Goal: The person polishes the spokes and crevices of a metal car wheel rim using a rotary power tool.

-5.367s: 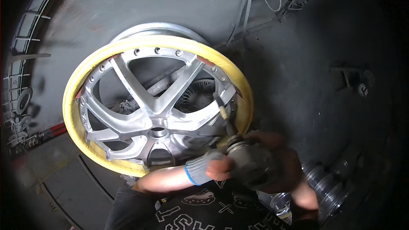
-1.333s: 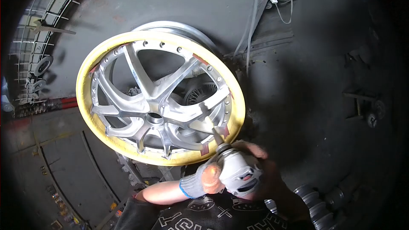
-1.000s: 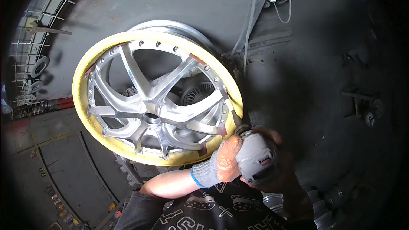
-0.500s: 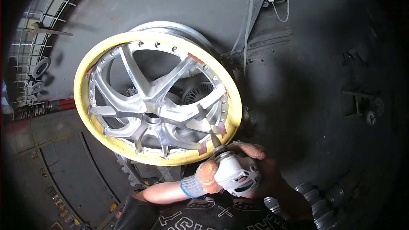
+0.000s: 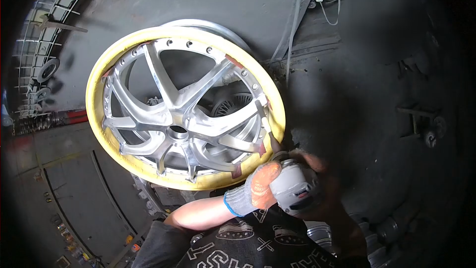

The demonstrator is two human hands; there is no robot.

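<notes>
A large silver alloy wheel stands tilted in front of me, its outer lip covered with yellow tape. My left hand, in a grey knit glove with orange coating, is closed around the front of a white power grinder. On the grinder's far side, my right hand also grips it, mostly in shadow. The grinder's narrow nose and thin bit point up at the right side of the wheel, near a spoke end. Whether the bit touches the metal I cannot tell. Dark red patches mark several spoke ends.
A wire rack holding abrasive discs is on the left wall. Cables hang at the top right. More silver wheels lie at the lower right, and a wire-spoked part shows behind the wheel.
Both hands and the grinder have moved right and slightly up, taking the bit from the lower right spoke to near the wheel's right edge. The view has shifted slightly.
</notes>
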